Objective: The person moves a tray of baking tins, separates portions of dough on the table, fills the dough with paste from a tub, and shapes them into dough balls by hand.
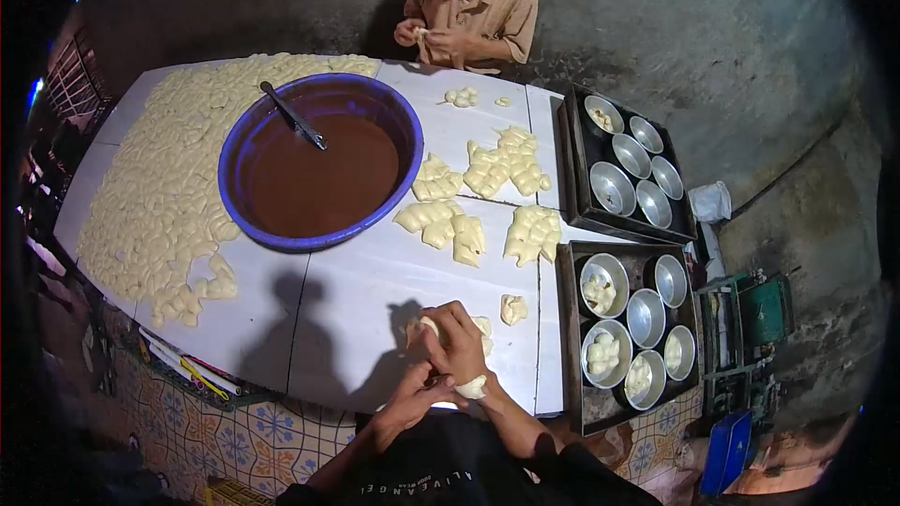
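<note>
My right hand (454,341) is closed around a pale piece of dough (428,324), which shows between its fingers above the tabletop. Just below it, my left hand (416,397) is curled against the heel of the right hand; what it grips, if anything, is hidden. A pale doughy strip (472,387) lies across my right wrist. Partly behind the right hand, more dough rests on the table, and a small dough lump (513,309) sits to the right. Farther up are several flattened dough clusters (532,234).
A blue basin (412,173) of brown liquid holds a dark-handled utensil (292,116). Many dough pieces (150,197) cover the table's left side. Two dark trays (583,403) carry round metal tins (646,319), some with dough. Across the table, another person (478,14) handles a small piece.
</note>
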The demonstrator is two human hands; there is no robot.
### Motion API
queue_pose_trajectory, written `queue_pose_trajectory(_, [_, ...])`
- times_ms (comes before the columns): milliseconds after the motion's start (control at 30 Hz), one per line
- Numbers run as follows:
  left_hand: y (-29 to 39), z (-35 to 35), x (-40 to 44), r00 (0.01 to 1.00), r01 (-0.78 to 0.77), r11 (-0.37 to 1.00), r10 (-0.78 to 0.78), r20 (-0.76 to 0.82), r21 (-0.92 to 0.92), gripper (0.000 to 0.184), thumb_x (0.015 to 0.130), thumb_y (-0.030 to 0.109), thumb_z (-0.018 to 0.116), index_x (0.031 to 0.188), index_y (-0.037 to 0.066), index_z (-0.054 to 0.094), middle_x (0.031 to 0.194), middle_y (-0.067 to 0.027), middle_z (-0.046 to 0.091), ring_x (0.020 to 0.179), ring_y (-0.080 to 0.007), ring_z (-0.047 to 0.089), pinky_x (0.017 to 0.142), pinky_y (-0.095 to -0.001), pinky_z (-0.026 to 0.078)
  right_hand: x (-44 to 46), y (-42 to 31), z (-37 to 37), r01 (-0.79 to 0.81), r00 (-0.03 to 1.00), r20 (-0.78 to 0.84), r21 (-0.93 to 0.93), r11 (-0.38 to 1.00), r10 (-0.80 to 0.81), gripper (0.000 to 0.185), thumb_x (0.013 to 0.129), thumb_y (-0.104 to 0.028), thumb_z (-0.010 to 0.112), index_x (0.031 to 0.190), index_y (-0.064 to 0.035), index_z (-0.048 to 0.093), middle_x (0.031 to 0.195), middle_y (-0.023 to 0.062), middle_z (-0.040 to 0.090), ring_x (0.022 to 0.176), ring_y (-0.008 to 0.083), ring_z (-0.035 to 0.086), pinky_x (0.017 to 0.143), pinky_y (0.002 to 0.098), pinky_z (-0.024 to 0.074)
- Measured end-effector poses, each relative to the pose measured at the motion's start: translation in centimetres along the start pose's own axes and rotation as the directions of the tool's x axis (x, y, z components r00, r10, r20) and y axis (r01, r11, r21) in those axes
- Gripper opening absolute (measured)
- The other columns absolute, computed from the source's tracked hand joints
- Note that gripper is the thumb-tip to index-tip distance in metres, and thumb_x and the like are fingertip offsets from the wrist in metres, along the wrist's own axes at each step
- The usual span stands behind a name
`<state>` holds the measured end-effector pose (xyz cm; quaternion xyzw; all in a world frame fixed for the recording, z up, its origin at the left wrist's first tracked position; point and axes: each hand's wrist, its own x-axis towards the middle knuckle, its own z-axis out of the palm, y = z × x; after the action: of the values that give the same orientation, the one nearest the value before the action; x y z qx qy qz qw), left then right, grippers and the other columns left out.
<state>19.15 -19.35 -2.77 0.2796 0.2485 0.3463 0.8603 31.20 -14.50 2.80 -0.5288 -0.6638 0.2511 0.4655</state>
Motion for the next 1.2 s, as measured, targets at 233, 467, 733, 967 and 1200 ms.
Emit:
queue_pose_trajectory(233, [0.6, -1.5, 1.1, 0.977, -0.075, 0.895, 0.155, -0.149, 0.44, 0.02, 0.099, 0.016, 0.05, 0.097, -0.002, 0.059, 0.082, -0.0018, 0.057, 0.079, -0.0078, 0.056, 0.067, -0.0253, 0.05, -0.1, 2.7, -1.2, -0.056, 0.989, -0.135, 0.096, 0.994, 0.069, 0.021, 0.083, 0.004, 0.061, 0.104, 0.0023, 0.063, 0.086, 0.0076, 0.058, 0.079, 0.014, 0.056, 0.063, 0.0263, 0.046])
queue_pose_trajectory(467, [1.0, -0.4, 1.7, 0.866, -0.428, 0.904, 0.402, -0.298, -0.023, 0.036, 0.102, 0.027, 0.037, 0.112, -0.005, 0.052, 0.105, -0.015, 0.059, 0.102, -0.0278, 0.059, 0.093, -0.0483, 0.048, -0.1, 5.4, -0.8, -0.202, 0.816, -0.478, 0.288, 0.936, 0.323, 0.018, 0.089, -0.011, 0.062, 0.103, 0.0017, 0.064, 0.087, 0.0043, 0.059, 0.072, 0.0067, 0.05, 0.066, 0.0233, 0.0429])
queue_pose_trajectory(733, [4.6, -2.7, 1.0, 0.923, -0.35, 0.573, 0.344, -0.17, -0.741, 0.037, 0.098, 0.048, 0.04, 0.102, 0.015, 0.056, 0.083, -0.0067, 0.062, 0.089, -0.0235, 0.062, 0.094, -0.0579, 0.044, 1.0, 4.8, -3.2, -0.104, 0.617, -0.7, 0.382, 0.918, 0.36, 0.019, 0.095, -0.013, 0.058, 0.107, 0.0012, 0.06, 0.082, -0.0001, 0.056, 0.072, 0.0041, 0.048, 0.061, 0.0191, 0.04])
queue_pose_trajectory(967, [2.1, 2.1, 2.0, 0.855, -0.356, 0.608, 0.519, -0.015, 0.709, 0.028, 0.083, 0.017, 0.072, 0.097, 0.001, 0.055, 0.085, -0.0063, 0.059, 0.083, -0.0166, 0.06, 0.071, -0.0315, 0.049, 2.1, 4.4, -3.1, -0.151, 0.879, -0.465, -0.055, 0.987, 0.109, 0.014, 0.085, -0.008, 0.064, 0.097, -0.0002, 0.065, 0.083, 0.0096, 0.057, 0.072, 0.0189, 0.056, 0.058, 0.0314, 0.0455])
queue_pose_trajectory(1200, [3.1, 3.6, 1.6, 0.718, -0.397, -0.137, 0.57, 0.4, 0.908, 0.048, 0.073, 0.023, 0.079, 0.106, -0.004, 0.057, 0.109, -0.0158, 0.054, 0.097, -0.0325, 0.054, 0.082, -0.0423, 0.046, 1.4, 6.4, -0.3, -0.258, 0.965, -0.031, -0.264, 0.929, 0.259, 0.018, 0.084, -0.012, 0.06, 0.098, -0.0013, 0.064, 0.086, 0.02, 0.059, 0.076, 0.0397, 0.061, 0.067, 0.0447, 0.0492])
